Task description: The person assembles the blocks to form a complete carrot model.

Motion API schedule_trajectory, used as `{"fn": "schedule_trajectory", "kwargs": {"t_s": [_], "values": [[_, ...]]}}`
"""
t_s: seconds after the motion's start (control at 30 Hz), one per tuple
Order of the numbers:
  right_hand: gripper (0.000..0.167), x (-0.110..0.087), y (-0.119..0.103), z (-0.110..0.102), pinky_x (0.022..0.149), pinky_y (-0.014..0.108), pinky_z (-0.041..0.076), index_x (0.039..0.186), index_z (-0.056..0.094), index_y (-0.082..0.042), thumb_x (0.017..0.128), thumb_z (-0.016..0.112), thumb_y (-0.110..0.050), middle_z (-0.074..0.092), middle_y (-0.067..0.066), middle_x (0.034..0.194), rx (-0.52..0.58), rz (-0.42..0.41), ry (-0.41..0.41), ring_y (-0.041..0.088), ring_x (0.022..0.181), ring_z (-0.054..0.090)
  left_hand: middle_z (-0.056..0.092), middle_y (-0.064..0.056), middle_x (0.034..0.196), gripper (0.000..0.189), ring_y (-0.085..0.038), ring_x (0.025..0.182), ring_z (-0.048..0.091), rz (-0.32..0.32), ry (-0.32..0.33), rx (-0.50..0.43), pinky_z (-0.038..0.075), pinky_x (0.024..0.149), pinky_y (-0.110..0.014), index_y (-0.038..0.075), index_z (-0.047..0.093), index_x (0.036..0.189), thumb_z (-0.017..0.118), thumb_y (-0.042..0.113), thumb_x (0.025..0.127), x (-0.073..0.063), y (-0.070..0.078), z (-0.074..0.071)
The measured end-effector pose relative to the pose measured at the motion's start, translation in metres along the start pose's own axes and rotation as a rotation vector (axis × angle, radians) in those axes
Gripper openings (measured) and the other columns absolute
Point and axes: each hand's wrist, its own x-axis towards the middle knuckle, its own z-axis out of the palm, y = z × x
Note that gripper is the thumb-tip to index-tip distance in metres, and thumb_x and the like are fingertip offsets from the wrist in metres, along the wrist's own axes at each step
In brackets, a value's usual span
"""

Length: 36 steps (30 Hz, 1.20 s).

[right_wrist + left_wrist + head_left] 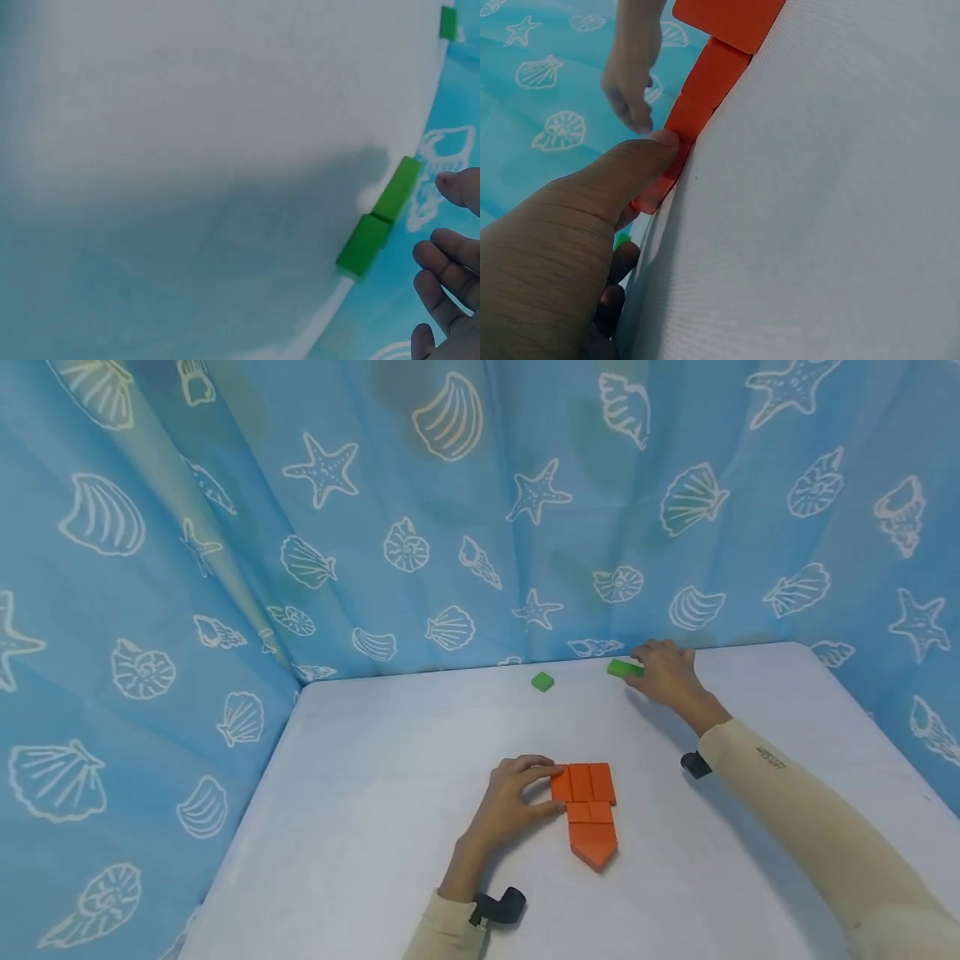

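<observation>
Flat orange blocks lie together on the white table, three side by side at the far end, with smaller pieces and a pointed one nearer me. My left hand holds the leftmost orange block between index finger and thumb. In the left wrist view, the thumb lies against the orange edge. At the table's back, my right hand is beside green blocks, partly covering them in the head view. Two green blocks lie end to end in the right wrist view, with spread fingers apart from them.
Another small green block lies left of the right hand, near the back edge. A blue curtain with white shell and starfish prints hangs behind the table and along its sides.
</observation>
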Motion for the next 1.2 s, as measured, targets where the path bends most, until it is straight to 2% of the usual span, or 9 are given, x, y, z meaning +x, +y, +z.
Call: {"fn": "schedule_trajectory", "kwargs": {"t_s": [0.13, 0.23, 0.4, 0.6, 0.83, 1.07, 1.2], "values": [[0.049, 0.004, 0.011, 0.006, 0.088, 0.064, 0.027, 0.128, 0.059, 0.007, 0.090, 0.070, -0.023, 0.056, 0.027, 0.125, -0.018, 0.030, -0.034, 0.047, 0.117, 0.043, 0.055, 0.011, 0.137, 0.051, -0.012, 0.124, 0.046, 0.019, 0.009, -0.003, 0.036, 0.105, -0.040, 0.029, 0.064, 0.135, 0.076, 0.042, 0.088, -0.001, 0.003, 0.002], [0.047, 0.003, 0.017, 0.011, 0.086, 0.063, 0.027, 0.125, 0.060, 0.009, 0.090, 0.069, -0.021, 0.056, 0.028, 0.120, -0.025, 0.039, -0.063, 0.046, 0.111, 0.044, 0.055, 0.010, 0.137, 0.050, -0.012, 0.123, 0.047, 0.029, 0.007, 0.002, 0.037, 0.104, -0.040, 0.028, 0.064, 0.135, 0.075, 0.042, 0.088, -0.001, 0.006, 0.003], [0.039, -0.002, 0.018, 0.014, 0.086, 0.061, 0.025, 0.118, 0.063, 0.007, 0.087, 0.072, -0.016, 0.059, 0.025, 0.111, -0.031, 0.009, -0.046, 0.044, 0.107, 0.047, 0.055, 0.008, 0.137, 0.050, -0.014, 0.122, 0.047, 0.033, -0.009, 0.019, 0.038, 0.103, -0.039, 0.028, 0.063, 0.136, 0.075, 0.042, 0.089, -0.002, 0.011, 0.002], [0.035, -0.009, -0.004, 0.011, 0.089, 0.062, 0.026, 0.114, 0.068, 0.001, 0.083, 0.076, -0.013, 0.065, 0.020, 0.110, 0.045, -0.066, -0.017, 0.042, 0.112, 0.049, 0.056, 0.009, 0.136, 0.049, -0.013, 0.121, 0.048, 0.030, 0.005, 0.036, 0.038, 0.102, -0.039, 0.029, 0.064, 0.135, 0.075, 0.042, 0.089, -0.002, 0.009, -0.002], [0.033, -0.029, -0.032, 0.015, 0.095, 0.063, 0.025, 0.115, 0.069, -0.003, 0.084, 0.074, -0.013, 0.066, 0.015, 0.112, 0.078, -0.148, -0.042, 0.037, 0.112, 0.050, 0.057, 0.008, 0.135, 0.050, -0.014, 0.121, 0.048, 0.031, 0.007, 0.050, 0.039, 0.102, -0.039, 0.028, 0.064, 0.135, 0.075, 0.042, 0.089, 0.000, 0.003, -0.004], [0.032, -0.054, -0.055, 0.019, 0.092, 0.058, 0.027, 0.115, 0.071, -0.009, 0.084, 0.076, -0.016, 0.067, 0.009, 0.113, 0.104, -0.224, -0.076, 0.034, 0.114, 0.052, 0.056, 0.007, 0.136, 0.050, -0.015, 0.123, 0.048, 0.015, -0.008, 0.041, 0.038, 0.104, -0.041, 0.028, 0.064, 0.136, 0.074, 0.043, 0.090, 0.000, 0.004, -0.006], [0.032, -0.066, -0.063, 0.021, 0.094, 0.059, 0.027, 0.115, 0.072, -0.011, 0.084, 0.076, -0.014, 0.067, 0.006, 0.112, 0.139, -0.265, -0.110, 0.032, 0.114, 0.051, 0.055, 0.007, 0.137, 0.050, -0.015, 0.125, 0.047, 0.003, -0.012, 0.033, 0.037, 0.106, -0.043, 0.028, 0.063, 0.137, 0.074, 0.043, 0.090, 0.000, 0.004, -0.005]]}}
